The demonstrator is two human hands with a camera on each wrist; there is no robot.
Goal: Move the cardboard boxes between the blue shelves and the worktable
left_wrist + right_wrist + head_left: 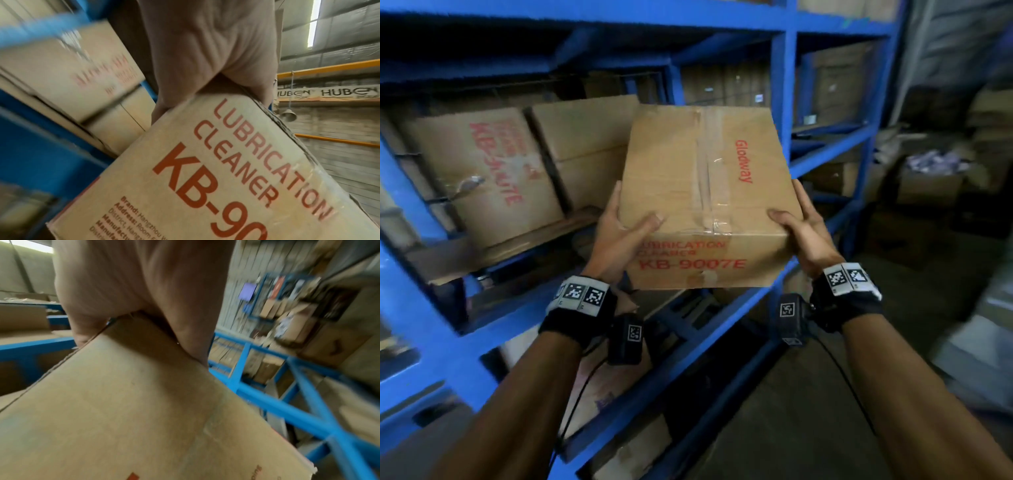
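Note:
A taped cardboard box [705, 192] with red print "LUBRICATION CLEANER KB-9007E" is held in the air in front of the blue shelves [784, 102]. My left hand [619, 229] grips its near left corner, thumb on the top face, fingers along the left side. My right hand [803, 226] grips the near right corner the same way. In the left wrist view the palm [216, 53] clamps the printed box [205, 178] at its edge. The right wrist view shows the palm [133, 280] over a plain side of the box [133, 410].
Two more cardboard boxes [482, 171] [585, 144] lean on the shelf behind the held one. Further boxes fill the lower shelf [619, 394] and the bay to the right [835, 85]. Dark floor [791, 411] lies right of the shelves, with stacked goods [935, 178] beyond.

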